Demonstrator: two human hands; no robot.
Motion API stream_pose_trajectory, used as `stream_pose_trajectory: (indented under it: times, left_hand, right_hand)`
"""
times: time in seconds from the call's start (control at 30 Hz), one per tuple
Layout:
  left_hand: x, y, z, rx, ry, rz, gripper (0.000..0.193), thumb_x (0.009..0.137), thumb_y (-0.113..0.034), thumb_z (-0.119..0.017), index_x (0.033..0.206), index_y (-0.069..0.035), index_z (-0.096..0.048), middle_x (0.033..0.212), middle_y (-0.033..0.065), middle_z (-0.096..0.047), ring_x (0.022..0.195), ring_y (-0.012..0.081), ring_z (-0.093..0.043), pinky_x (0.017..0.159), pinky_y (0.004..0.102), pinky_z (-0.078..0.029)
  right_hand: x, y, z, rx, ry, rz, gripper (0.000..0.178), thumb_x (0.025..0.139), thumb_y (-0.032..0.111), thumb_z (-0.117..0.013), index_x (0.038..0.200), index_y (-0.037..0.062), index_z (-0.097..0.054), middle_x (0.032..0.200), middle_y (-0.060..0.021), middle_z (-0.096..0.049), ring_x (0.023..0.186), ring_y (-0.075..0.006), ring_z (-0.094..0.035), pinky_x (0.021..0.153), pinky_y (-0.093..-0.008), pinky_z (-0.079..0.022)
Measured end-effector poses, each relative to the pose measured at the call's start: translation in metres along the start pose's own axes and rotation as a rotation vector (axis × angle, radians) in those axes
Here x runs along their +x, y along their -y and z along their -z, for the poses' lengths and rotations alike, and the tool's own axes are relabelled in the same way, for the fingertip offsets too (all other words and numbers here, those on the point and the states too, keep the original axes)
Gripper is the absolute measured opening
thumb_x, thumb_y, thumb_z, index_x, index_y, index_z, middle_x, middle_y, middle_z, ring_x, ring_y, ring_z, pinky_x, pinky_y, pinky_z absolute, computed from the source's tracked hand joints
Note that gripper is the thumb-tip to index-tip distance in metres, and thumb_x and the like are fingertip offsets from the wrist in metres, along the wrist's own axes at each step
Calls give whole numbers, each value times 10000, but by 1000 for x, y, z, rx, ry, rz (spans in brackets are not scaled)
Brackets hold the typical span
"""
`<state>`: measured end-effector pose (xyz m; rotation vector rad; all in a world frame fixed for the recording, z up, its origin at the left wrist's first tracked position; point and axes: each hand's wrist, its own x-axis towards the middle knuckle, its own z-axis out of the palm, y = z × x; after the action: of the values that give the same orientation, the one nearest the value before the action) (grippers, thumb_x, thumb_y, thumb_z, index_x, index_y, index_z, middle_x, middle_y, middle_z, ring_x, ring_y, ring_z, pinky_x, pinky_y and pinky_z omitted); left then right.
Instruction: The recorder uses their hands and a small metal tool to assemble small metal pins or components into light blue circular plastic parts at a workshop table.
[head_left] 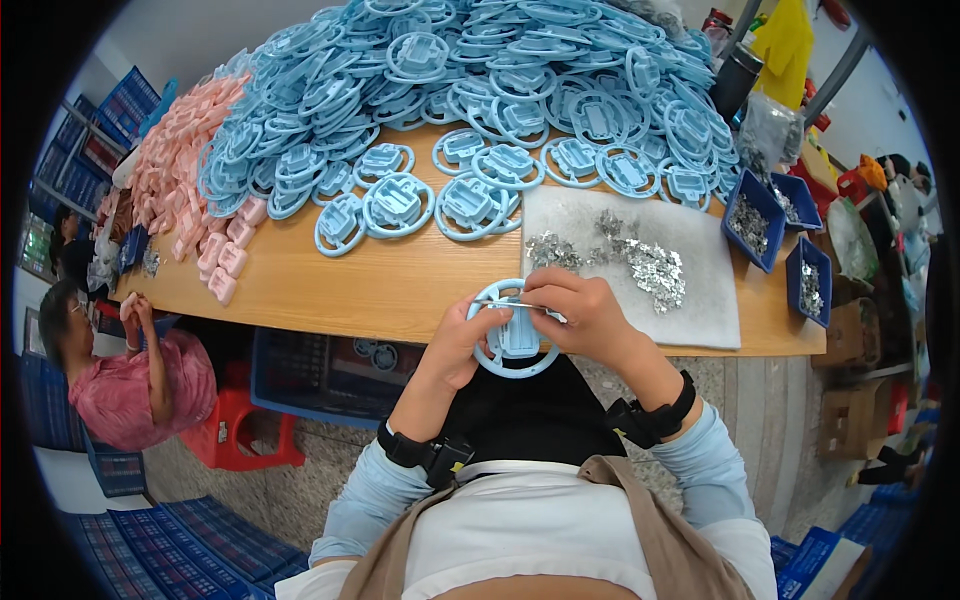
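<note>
A light-blue plastic ring part [519,338] with a boxy centre is held just off the table's near edge, above my lap. My left hand [456,345] grips its left side, thumb over the upper rim. My right hand [588,312] is closed round a thin metal tool [497,303], perhaps tweezers, lying across the part's upper end. The fingers hide much of that end. Beyond my right hand, small shiny metal pieces [656,275] lie scattered on a white foam mat [705,318].
A tall heap of similar blue parts [480,60] covers the table's far side, with pink plastic pieces [190,140] to the left. Blue bins of metal pieces [752,222] stand at the right. Left of the table, a person in pink [140,385] sits by a red stool [245,430].
</note>
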<state>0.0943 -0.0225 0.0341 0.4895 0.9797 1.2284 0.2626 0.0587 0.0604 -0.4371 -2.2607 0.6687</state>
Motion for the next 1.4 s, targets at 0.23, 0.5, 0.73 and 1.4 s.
stream_pose_trajectory:
  times: [0.23, 0.5, 0.73, 1.4]
  left_hand:
    - [1, 2, 3, -13, -55, -1, 286, 809, -156, -635, 1044, -12, -563, 818, 14, -614, 663, 54, -586, 518, 176, -457]
    - [3, -8, 6, -46, -93, -62, 256, 836, -187, -619, 1022, -20, -569, 870, 34, -620, 737, 95, -617, 607, 217, -509]
    - [11, -12, 16, -40, -120, -100, 223, 838, -151, -609, 997, 2, -578, 870, 56, -618, 750, 122, -618, 630, 245, -513]
    - [15, -8, 17, -9, -211, -181, 269, 813, -145, -633, 1004, 41, -596, 880, 77, -630, 763, 121, -616, 650, 240, -504]
  right_hand:
    - [4, 7, 0, -96, 116, 9, 175, 652, 9, -665, 810, 50, -604, 890, -63, -607, 670, -235, -617, 548, -291, -501]
    - [18, 11, -15, 48, -48, -141, 201, 686, 66, -644, 883, 50, -610, 817, -71, -554, 654, -250, -588, 568, -333, -488]
    - [24, 23, -28, -192, -50, -170, 177, 702, 80, -635, 876, 60, -611, 786, -65, -520, 644, -246, -590, 542, -335, -485]
    - [23, 1, -44, 220, -158, -451, 154, 706, 76, -645, 846, 16, -659, 685, -56, -544, 573, -122, -499, 517, -250, -387]
